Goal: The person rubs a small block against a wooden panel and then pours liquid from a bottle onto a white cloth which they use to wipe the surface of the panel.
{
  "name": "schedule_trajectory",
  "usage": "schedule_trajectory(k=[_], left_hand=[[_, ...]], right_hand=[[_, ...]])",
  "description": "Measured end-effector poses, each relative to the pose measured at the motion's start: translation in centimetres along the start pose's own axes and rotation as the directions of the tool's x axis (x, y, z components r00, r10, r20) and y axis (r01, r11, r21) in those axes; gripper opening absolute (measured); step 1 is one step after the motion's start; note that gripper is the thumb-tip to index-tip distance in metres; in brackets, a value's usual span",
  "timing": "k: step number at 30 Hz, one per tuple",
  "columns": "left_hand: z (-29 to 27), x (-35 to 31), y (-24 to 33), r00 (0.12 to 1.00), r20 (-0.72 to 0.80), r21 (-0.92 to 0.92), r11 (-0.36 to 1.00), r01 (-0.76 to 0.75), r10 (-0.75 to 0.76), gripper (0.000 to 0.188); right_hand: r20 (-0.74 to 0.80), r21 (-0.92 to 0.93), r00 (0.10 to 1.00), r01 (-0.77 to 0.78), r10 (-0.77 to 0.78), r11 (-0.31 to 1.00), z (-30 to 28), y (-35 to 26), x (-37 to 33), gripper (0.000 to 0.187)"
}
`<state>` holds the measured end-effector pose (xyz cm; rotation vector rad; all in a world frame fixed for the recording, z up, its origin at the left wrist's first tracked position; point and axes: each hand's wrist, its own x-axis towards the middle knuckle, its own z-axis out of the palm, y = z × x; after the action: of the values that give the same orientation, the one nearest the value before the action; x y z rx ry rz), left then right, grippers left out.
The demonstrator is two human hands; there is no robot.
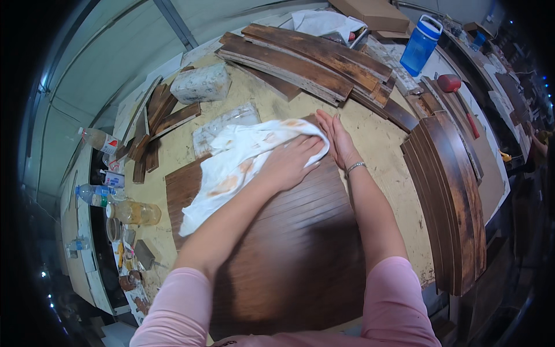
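A brown wooden panel (277, 225) with narrow parallel strips lies in front of me on the yellowish tabletop. Across its far part spreads a crumpled white cloth (225, 173) with orange-brown stains. My left hand (292, 165) presses the cloth down near the panel's far right corner, fingers partly covered by a fold. My right hand (341, 139), with a bracelet at the wrist, is held upright on edge along the panel's far right side. Its fingers are stretched out next to the cloth; whether they touch it I cannot tell.
Dark planks (289, 61) are piled at the back; more stacked boards (445, 202) stand right. Wrapped blocks (201, 82), wood offcuts (156, 115) and a jar of yellowish liquid (136, 213) sit left. At the far right are a blue bottle (421, 46) and a red-headed mallet (450, 83).
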<state>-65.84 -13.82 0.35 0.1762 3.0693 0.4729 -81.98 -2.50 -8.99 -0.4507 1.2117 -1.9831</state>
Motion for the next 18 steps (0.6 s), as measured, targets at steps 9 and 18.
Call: schedule_trajectory(k=[9,18], left_hand=[[0.0,-0.6,-0.8,0.999,-0.016,-0.017,0.999,-0.044,0.044,0.053],[2.4,3.8,-0.7,0.934,-0.276,0.086,0.974,-0.212,0.228,0.045]], right_hand=[[-0.034,-0.031,0.997,0.069,-0.07,0.997,-0.3,-0.5,-0.9,0.075],[-0.074,0.026,0.997,-0.017,0.019,1.0,0.6,-2.0,-1.3,0.067]])
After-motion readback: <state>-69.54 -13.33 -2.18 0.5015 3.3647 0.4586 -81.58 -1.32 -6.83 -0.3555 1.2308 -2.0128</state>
